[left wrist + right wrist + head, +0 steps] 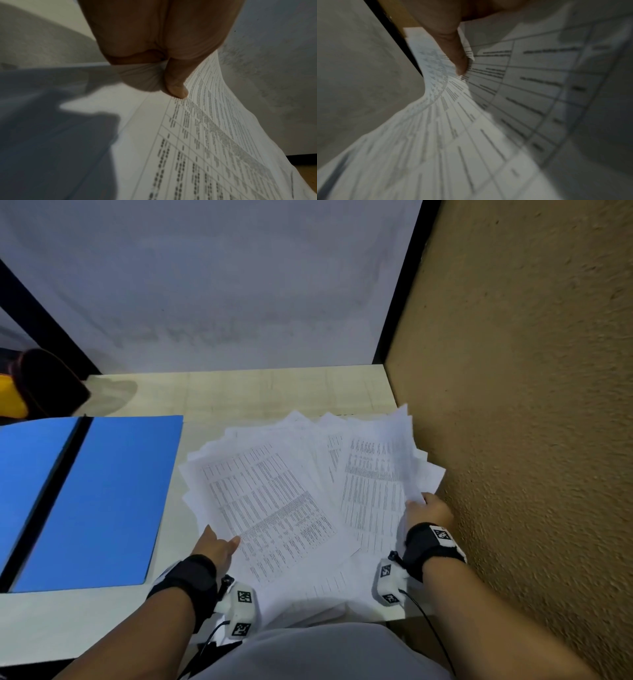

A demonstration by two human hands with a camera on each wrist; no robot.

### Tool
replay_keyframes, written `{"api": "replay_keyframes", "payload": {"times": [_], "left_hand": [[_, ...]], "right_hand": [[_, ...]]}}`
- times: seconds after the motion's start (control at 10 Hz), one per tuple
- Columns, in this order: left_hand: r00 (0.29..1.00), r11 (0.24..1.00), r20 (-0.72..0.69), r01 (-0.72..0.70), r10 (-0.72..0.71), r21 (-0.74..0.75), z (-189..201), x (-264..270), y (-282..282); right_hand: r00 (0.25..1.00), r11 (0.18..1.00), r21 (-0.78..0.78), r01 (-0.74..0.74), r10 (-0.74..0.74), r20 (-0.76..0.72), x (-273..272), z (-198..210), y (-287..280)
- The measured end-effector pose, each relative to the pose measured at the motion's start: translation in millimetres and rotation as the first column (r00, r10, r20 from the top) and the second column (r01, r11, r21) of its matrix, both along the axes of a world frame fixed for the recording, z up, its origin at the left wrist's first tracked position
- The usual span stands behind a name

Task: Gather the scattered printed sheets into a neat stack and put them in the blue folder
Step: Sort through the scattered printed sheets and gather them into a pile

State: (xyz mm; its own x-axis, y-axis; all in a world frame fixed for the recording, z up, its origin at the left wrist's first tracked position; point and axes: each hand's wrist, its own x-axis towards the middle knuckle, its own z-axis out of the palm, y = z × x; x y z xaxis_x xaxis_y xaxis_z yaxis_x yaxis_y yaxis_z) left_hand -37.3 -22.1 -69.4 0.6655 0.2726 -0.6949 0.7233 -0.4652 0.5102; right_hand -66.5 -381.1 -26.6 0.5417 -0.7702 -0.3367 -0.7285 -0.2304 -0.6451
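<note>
A fanned heap of printed sheets [281, 494] covers the right half of the table. My left hand [219, 544] pinches the near left edge of the sheets, thumb on top of the printed sheets [205, 142]. My right hand [426, 508] grips the right-hand sheets, which curl upward against the wall; its thumb presses on the printed sheets [453, 128]. The blue folder [102, 501] lies open and flat on the left of the table, apart from both hands.
A rough tan wall [531, 405] stands close on the right, touching the paper edges. A white panel [222, 285] closes the back. A dark and yellow object [41, 385] sits at the far left. The table [239, 392] shows bare behind the sheets.
</note>
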Motion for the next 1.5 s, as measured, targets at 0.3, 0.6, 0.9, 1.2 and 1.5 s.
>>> {"api": "replay_keyframes", "payload": {"times": [0.3,0.6,0.9,1.2,1.5], "left_hand": [[1.0,0.999,0.006,-0.003,0.003,-0.032,-14.6,3.8,8.3],[0.999,0.999,-0.04,0.028,-0.029,-0.026,1.1,1.1,-7.5],[0.999,0.985,0.021,0.032,-0.029,-0.17,9.9,-2.4,-1.5],[0.995,0.954,-0.037,-0.103,0.096,-0.283,18.5,-7.5,-5.3],[0.989,0.945,-0.004,-0.145,0.15,-0.292,19.5,-7.0,-6.9]], "right_hand": [[0.74,0.912,-0.403,-0.076,0.323,0.59,36.4,123.3,9.1],[0.043,0.931,-0.354,-0.084,0.358,0.933,34.9,195.9,39.1],[0.75,0.884,0.15,-0.444,0.274,0.602,67.6,126.3,81.5],[0.806,0.797,0.153,-0.584,0.548,0.224,81.4,29.2,114.5],[0.761,0.778,-0.042,-0.627,0.6,-0.248,62.3,16.9,91.0]]}}
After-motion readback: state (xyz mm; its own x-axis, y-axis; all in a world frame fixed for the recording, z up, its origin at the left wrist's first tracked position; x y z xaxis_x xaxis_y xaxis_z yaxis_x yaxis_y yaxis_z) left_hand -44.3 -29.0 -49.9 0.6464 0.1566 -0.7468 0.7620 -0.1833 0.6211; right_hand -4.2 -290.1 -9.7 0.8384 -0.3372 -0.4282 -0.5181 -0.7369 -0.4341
